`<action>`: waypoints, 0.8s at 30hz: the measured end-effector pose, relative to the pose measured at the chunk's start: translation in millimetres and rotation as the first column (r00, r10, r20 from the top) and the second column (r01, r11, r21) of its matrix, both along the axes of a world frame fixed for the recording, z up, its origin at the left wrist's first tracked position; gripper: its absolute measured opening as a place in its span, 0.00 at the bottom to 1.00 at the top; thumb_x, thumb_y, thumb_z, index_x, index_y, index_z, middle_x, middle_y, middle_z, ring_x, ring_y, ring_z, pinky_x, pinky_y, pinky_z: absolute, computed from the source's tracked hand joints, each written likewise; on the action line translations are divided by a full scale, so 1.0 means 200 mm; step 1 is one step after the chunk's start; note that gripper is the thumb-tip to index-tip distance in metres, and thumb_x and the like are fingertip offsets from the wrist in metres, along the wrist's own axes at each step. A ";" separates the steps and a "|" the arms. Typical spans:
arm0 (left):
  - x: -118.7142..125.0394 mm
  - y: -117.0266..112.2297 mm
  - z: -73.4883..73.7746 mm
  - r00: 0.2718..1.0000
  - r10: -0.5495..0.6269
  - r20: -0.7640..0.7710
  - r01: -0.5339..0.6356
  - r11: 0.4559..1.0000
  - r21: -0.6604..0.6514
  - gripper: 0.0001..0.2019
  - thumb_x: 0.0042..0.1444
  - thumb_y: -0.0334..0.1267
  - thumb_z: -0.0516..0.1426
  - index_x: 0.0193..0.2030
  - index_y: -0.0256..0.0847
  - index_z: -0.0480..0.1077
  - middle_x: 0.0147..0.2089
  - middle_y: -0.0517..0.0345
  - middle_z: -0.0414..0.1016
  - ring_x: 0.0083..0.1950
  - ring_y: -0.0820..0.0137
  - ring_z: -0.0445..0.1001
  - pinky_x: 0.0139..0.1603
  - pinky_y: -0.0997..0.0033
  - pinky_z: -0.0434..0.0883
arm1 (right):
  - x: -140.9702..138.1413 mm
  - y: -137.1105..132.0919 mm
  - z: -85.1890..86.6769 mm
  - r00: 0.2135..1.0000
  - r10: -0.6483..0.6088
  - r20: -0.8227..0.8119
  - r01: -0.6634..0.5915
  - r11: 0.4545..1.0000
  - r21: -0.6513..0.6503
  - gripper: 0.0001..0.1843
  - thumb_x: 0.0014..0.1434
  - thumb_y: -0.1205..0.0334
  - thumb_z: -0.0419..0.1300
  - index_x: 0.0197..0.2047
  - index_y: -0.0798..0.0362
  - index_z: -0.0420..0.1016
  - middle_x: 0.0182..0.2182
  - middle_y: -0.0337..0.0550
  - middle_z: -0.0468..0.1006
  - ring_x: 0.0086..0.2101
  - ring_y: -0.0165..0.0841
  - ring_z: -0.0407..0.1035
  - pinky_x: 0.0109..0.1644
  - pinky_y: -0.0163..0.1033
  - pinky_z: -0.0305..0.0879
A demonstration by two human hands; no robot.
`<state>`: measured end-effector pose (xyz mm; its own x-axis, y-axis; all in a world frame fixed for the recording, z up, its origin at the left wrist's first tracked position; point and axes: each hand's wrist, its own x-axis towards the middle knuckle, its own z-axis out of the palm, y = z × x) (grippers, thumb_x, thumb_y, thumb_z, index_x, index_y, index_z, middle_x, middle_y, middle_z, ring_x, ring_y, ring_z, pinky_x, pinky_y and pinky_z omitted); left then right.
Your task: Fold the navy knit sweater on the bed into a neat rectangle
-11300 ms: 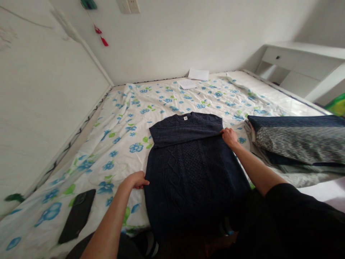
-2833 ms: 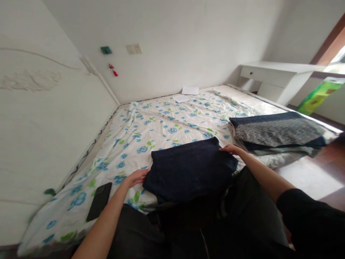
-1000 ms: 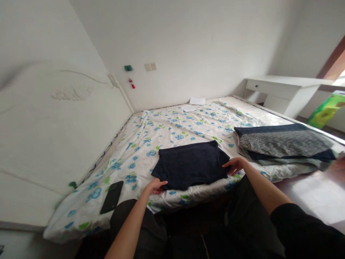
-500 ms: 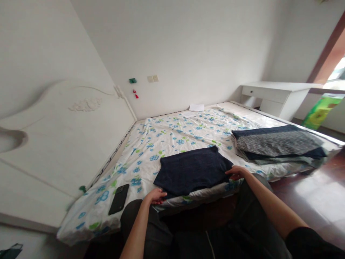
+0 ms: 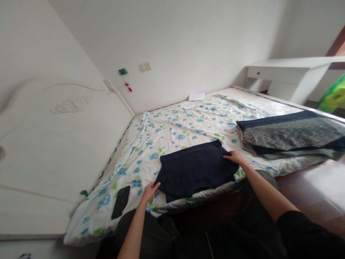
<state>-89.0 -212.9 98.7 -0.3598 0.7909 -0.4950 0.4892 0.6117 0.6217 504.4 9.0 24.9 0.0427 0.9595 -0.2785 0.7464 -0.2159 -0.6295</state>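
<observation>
A dark navy garment (image 5: 194, 169), which looks like a folded knit top, lies flat near the bed's front edge. My left hand (image 5: 149, 191) pinches its left edge between thumb and fingers. At the opposite side, my right hand (image 5: 235, 157) has its fingers closed on the right edge, a little below the far corner. The garment's lower edge spreads toward my knees, with one flap pointing down at the front. Farther right rests a stack of folded clothes (image 5: 288, 135), grey-flecked and navy on top.
Under everything is a bed sheet (image 5: 172, 144) with blue flowers. A black phone (image 5: 120, 202) lies left of my left hand. Papers (image 5: 196, 97) lie by the wall. The white headboard (image 5: 72, 144) stands at left, a white desk (image 5: 285, 77) at back right.
Both hands have shifted from the garment's lower corners up along its side edges, the left one leftward. The view has tilted slightly.
</observation>
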 end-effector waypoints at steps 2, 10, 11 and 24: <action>-0.01 0.04 -0.01 0.992 0.120 0.040 -0.124 0.983 0.135 0.37 0.42 0.75 0.70 0.44 0.44 0.80 0.35 0.52 0.85 0.37 0.58 0.84 0.33 0.66 0.77 | -0.01 0.04 -0.03 1.000 0.021 -0.006 -0.021 1.000 -0.021 0.33 0.56 0.37 0.78 0.51 0.57 0.87 0.47 0.60 0.89 0.54 0.55 0.83 0.59 0.48 0.78; -0.10 0.30 -0.04 1.000 0.009 0.018 -0.011 0.994 0.113 0.29 0.39 0.66 0.74 0.34 0.42 0.83 0.36 0.50 0.89 0.49 0.48 0.87 0.47 0.57 0.82 | 0.02 0.08 -0.05 0.988 0.034 -0.148 -0.041 0.998 -0.041 0.17 0.51 0.52 0.81 0.39 0.55 0.88 0.33 0.47 0.89 0.38 0.43 0.84 0.44 0.39 0.78; -0.10 0.33 -0.04 0.999 -0.032 0.012 0.030 0.995 0.091 0.27 0.39 0.64 0.74 0.33 0.42 0.83 0.35 0.50 0.89 0.48 0.47 0.87 0.47 0.57 0.82 | 0.02 0.08 -0.05 0.980 0.034 -0.198 -0.045 0.998 -0.053 0.16 0.52 0.53 0.80 0.39 0.55 0.88 0.33 0.47 0.89 0.37 0.43 0.84 0.43 0.39 0.78; -0.10 0.28 -0.09 0.986 0.107 -0.129 -0.087 0.984 0.152 0.16 0.52 0.47 0.70 0.43 0.40 0.82 0.41 0.49 0.90 0.48 0.51 0.88 0.50 0.55 0.84 | 0.06 0.11 -0.11 0.998 -0.066 -0.021 0.067 0.996 0.056 0.26 0.57 0.55 0.76 0.57 0.55 0.86 0.46 0.55 0.89 0.49 0.50 0.83 0.58 0.50 0.77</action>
